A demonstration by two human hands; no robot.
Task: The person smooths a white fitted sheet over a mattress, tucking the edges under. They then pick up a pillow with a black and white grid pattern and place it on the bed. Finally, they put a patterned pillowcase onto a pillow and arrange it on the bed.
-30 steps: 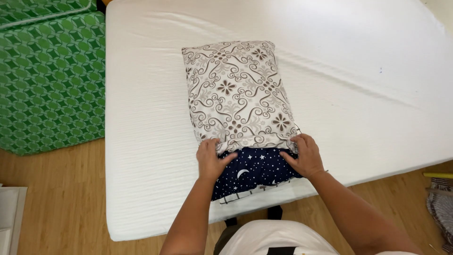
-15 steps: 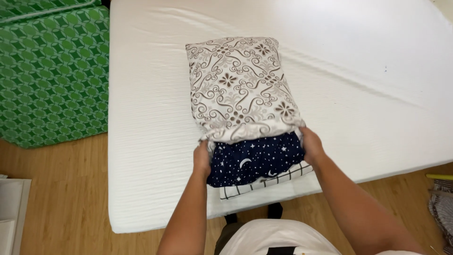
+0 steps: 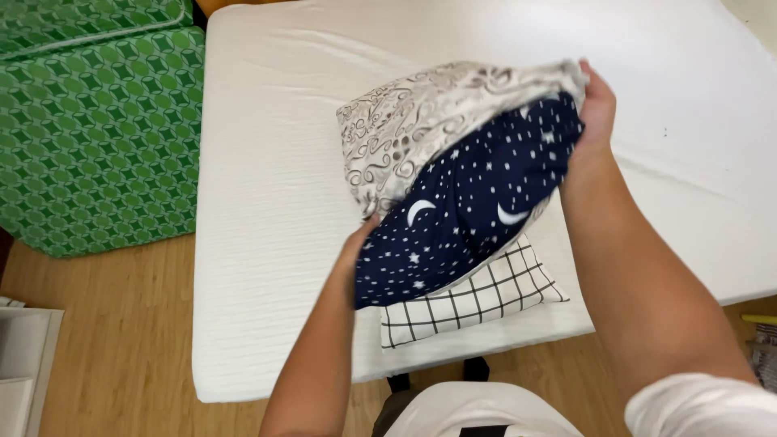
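A: Hands?
B: Left hand point(image 3: 360, 243) & right hand point(image 3: 597, 101) both closed on grey-patterned fabric pillow point(image 3: 421, 121) w/ navy star-and-moon underside point(image 3: 469, 202), tilted up.
A: Where?
B: Over white grid-checked pillow point(image 3: 477, 295), on white mattress point(image 3: 267, 243).

Bare white mattress point(image 3: 267, 243) lies open around the lifted pillows point(image 3: 461, 178); green cushions point(image 3: 89, 129) wall its left side.
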